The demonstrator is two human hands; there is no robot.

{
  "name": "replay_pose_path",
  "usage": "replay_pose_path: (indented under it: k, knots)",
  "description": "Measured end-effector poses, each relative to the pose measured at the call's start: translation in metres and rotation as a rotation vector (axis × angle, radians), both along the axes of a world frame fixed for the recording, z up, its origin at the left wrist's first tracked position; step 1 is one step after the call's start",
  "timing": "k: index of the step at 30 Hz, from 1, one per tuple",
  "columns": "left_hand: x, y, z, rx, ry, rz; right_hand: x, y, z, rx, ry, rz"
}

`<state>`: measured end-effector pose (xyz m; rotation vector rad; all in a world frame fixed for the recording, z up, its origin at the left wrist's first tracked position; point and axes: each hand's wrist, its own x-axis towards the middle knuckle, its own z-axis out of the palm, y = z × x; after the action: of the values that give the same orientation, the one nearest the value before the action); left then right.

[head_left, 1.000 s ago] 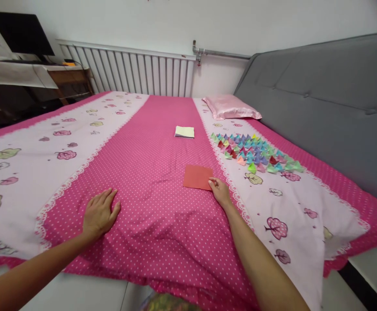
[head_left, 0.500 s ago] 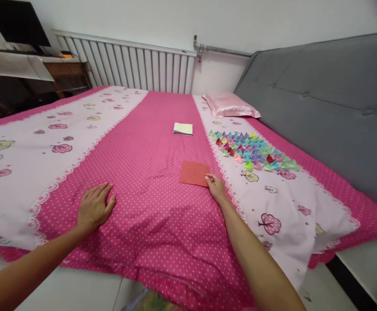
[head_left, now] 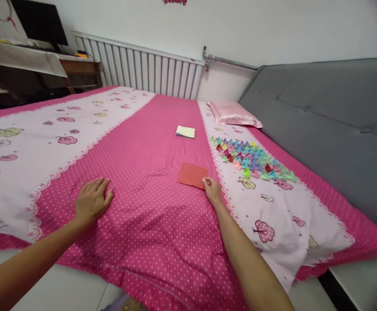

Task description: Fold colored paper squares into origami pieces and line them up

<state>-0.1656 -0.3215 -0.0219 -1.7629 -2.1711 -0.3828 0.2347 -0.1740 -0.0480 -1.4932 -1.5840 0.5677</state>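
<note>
My right hand (head_left: 212, 190) pinches the lower right corner of a red-orange sheet of paper (head_left: 191, 174) just over the pink dotted bedspread (head_left: 149, 220). Whether the sheet touches the cloth I cannot tell. On the left, my left hand (head_left: 93, 198) rests palm down on the bedspread, fingers stretched out and nothing in them. Beyond the sheet lies a small stack of pale yellow paper (head_left: 185, 131). To the right of it, several small folded paper shapes (head_left: 250, 157) in many colours stand in rows on the white stripe.
A pink satin pillow (head_left: 234, 114) lies by the grey padded headboard (head_left: 324, 116). Behind the bed are a white radiator (head_left: 139, 67) and a pipe (head_left: 230, 61). At the far left a black monitor (head_left: 39, 23) stands on a desk (head_left: 20, 56).
The view has tilted and shifted a little. My right hand still pinches the red-orange sheet, and my left hand stays flat on the bedspread.
</note>
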Motion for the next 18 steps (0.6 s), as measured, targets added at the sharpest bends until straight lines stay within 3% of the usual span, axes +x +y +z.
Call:
replay_pose_path:
  k: [4,8,18]
  knots:
    - [0.035,-0.015,-0.009,0.008,-0.011,0.187,-0.001,-0.003,0.003,-0.001,-0.001,0.002]
    - [0.055,-0.019,-0.013,-0.009,-0.007,0.168,0.000,-0.004,0.002,-0.004,0.004,0.006]
    - [0.058,-0.019,-0.012,-0.024,-0.039,0.165,0.001,-0.006,0.005,-0.040,-0.023,-0.006]
